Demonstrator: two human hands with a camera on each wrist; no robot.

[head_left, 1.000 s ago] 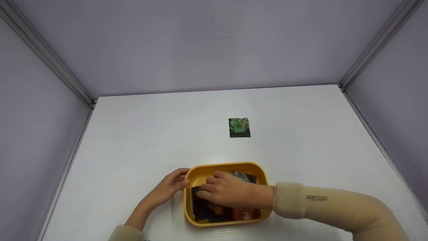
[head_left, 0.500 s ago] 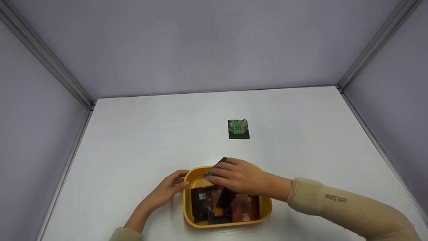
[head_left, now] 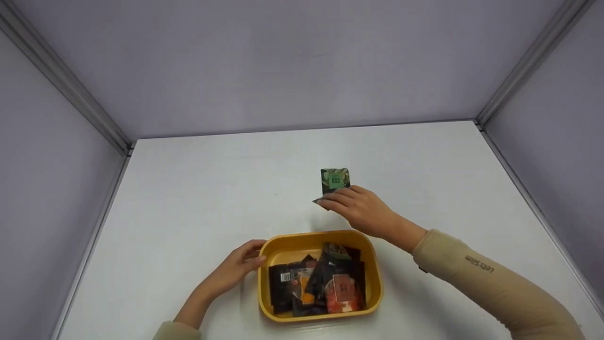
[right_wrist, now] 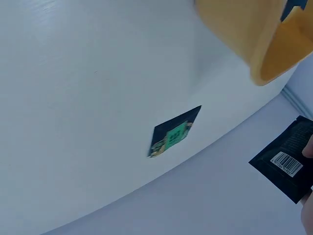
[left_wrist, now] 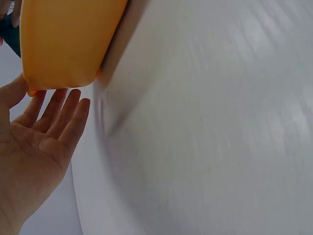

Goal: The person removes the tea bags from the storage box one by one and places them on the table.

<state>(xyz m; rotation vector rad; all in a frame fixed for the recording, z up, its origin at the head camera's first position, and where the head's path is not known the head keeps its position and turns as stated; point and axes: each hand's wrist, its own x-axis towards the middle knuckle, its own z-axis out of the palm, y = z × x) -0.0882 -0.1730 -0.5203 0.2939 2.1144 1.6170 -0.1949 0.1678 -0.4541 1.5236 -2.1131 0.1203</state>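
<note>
One black sachet (right_wrist: 288, 149), pinched above the table (head_left: 198, 189)

The right hand (head_left: 368, 210) is holding this sachet by one side, thumb against fingers, between the yellow tray (head_left: 261, 288) and a green-labelled sachet (head_left: 335, 179) that is lying flat on the table. Handling it well, I judge, is depending on a light edge grip, on bringing the packet level and close to the surface before releasing it, and on leaving its neighbour uncovered. How high it is hanging is hard to tell; the right wrist view is showing the two packets apart. The left hand (head_left: 236, 267) is touching the tray's left end, fingers fairly straight, which is probably steadying it.

The held packet is looking thin, flat and square-cornered, its dark face bearing a white barcode (right_wrist: 287, 164); the opposite face is not showing. Other sachets (head_left: 343, 293) are overlapping in the tray, one displaying a red-pink panel. Such smooth packets are likely to be sliding easily.
</note>
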